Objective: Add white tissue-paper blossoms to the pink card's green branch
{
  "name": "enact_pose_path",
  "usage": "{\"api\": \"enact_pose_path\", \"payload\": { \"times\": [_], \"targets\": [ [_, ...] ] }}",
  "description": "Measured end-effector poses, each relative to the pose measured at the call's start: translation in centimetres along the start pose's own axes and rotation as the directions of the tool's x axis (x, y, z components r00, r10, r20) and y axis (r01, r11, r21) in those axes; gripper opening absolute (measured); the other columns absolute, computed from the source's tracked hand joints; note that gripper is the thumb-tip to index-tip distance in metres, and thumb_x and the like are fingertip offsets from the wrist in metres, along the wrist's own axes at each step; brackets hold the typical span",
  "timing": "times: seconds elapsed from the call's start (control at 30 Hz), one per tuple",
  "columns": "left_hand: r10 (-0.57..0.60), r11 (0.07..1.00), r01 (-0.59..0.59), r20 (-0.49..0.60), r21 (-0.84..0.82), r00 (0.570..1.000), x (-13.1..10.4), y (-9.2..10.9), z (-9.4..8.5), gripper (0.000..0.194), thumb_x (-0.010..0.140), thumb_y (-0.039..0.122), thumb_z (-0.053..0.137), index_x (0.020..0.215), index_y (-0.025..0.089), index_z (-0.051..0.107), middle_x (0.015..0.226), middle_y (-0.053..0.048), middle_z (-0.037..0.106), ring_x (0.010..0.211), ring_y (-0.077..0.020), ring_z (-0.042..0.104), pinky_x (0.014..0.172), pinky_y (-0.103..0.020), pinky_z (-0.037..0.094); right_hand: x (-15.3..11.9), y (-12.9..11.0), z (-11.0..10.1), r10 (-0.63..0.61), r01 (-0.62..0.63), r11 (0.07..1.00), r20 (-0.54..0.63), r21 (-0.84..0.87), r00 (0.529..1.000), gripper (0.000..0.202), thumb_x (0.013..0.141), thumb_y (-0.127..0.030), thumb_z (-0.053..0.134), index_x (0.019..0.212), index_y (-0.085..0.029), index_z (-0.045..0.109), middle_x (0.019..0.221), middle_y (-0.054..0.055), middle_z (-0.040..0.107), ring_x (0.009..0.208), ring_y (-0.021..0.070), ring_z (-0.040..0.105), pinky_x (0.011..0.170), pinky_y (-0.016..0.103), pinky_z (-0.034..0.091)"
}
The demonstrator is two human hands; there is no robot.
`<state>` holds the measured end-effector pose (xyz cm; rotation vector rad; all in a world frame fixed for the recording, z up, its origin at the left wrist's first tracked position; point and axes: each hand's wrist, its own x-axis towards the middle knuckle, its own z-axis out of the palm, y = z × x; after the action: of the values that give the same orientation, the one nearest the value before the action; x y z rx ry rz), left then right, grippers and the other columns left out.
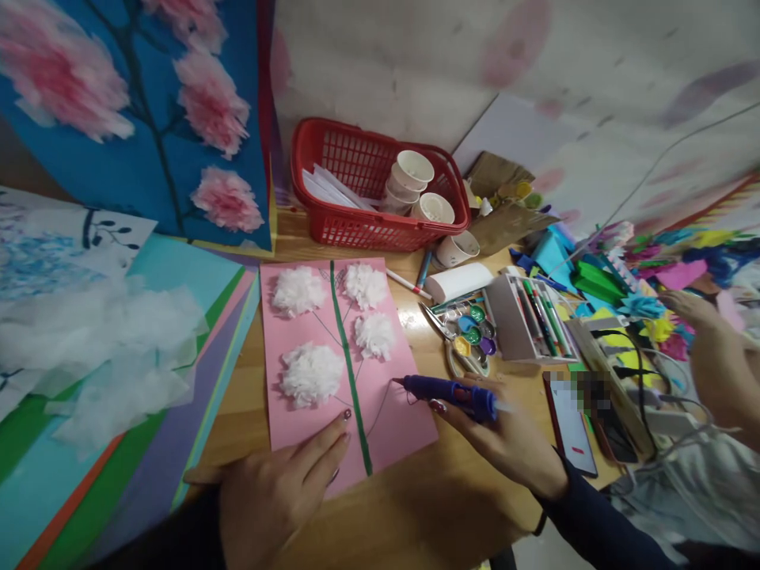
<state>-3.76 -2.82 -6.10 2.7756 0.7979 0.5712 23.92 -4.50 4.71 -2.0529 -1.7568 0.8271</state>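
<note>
A sheet of pink paper [395, 443] lies on the wooden table, with a green stem line [350, 372] and thin drawn branches. Two white tissue-paper flowers [312, 374] sit left of the stem and two more to its right. My left hand [279, 491] rests with fingers stretched out on the paper's lower left part. In my right hand [502, 431] is a blue glue gun [448, 393]. Its tip points left, at the end of a thin drawn branch on the right half of the paper.
Behind the paper stands a red basket [362, 233] with paper cups. To the right are scissors [438, 321], a paint palette [475, 336], a marker box [528, 321] and a phone [570, 423]. Tissue sheets [119, 332] cover coloured paper at left. Another person's hand [706, 340] is at right.
</note>
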Motion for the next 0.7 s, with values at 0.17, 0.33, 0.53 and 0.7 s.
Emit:
{"api": "enact_pose_path", "payload": {
  "times": [0.17, 0.33, 0.53, 0.7],
  "targets": [
    [-0.010, 0.999, 0.011, -0.024, 0.035, 1.000, 0.00, 0.15, 0.07, 0.048, 0.091, 0.004, 0.029, 0.120, 0.021, 0.063, 0.127, -0.002, 0.062, 0.067, -0.0109, 0.065, 0.053, -0.024, 0.048, 0.12, 0.12, 0.07, -0.015, 0.015, 1.000, -0.012, 0.014, 1.000, 0.028, 0.085, -0.044, 0.057, 0.072, -0.020, 0.066, 0.055, -0.001, 0.057, 0.047, 0.0131, 0.050, 0.044, 0.026, 0.041],
    [-0.031, 1.000, 0.031, -0.026, -0.005, 0.999, -0.01, 0.23, 0.01, 0.047, 0.092, 0.004, 0.029, 0.120, 0.021, 0.063, 0.127, -0.003, 0.062, 0.068, -0.0117, 0.066, 0.055, -0.025, 0.049, -0.07, 0.58, 0.03, -0.083, 0.079, 0.995, -0.055, -0.060, 0.995, 0.032, 0.084, -0.048, 0.056, 0.066, -0.022, 0.061, 0.054, 0.000, 0.054, 0.049, 0.0157, 0.051, 0.046, 0.029, 0.042],
    [-0.012, 1.000, 0.013, 0.049, -0.019, 0.999, -0.07, 0.02, -0.34, 0.049, 0.092, 0.004, 0.028, 0.126, 0.021, 0.059, 0.131, -0.004, 0.059, 0.073, -0.0116, 0.066, 0.056, -0.024, 0.050, 0.06, 0.56, -0.06, -0.096, 0.090, 0.984, -0.030, -0.152, 0.995, 0.032, 0.084, -0.043, 0.058, 0.062, -0.021, 0.056, 0.057, 0.000, 0.052, 0.050, 0.0141, 0.051, 0.048, 0.028, 0.040],
    [-0.019, 0.999, 0.020, 0.042, -0.029, 0.999, 0.16, 0.06, -0.67, 0.046, 0.092, 0.004, 0.030, 0.121, 0.021, 0.062, 0.130, -0.003, 0.060, 0.067, -0.0110, 0.065, 0.054, -0.025, 0.048, -0.09, 0.75, -0.10, -0.071, 0.070, 0.986, -0.003, -0.153, 0.997, 0.030, 0.084, -0.043, 0.059, 0.066, -0.020, 0.059, 0.057, 0.000, 0.053, 0.051, 0.0140, 0.051, 0.048, 0.028, 0.038]
  ]
}}
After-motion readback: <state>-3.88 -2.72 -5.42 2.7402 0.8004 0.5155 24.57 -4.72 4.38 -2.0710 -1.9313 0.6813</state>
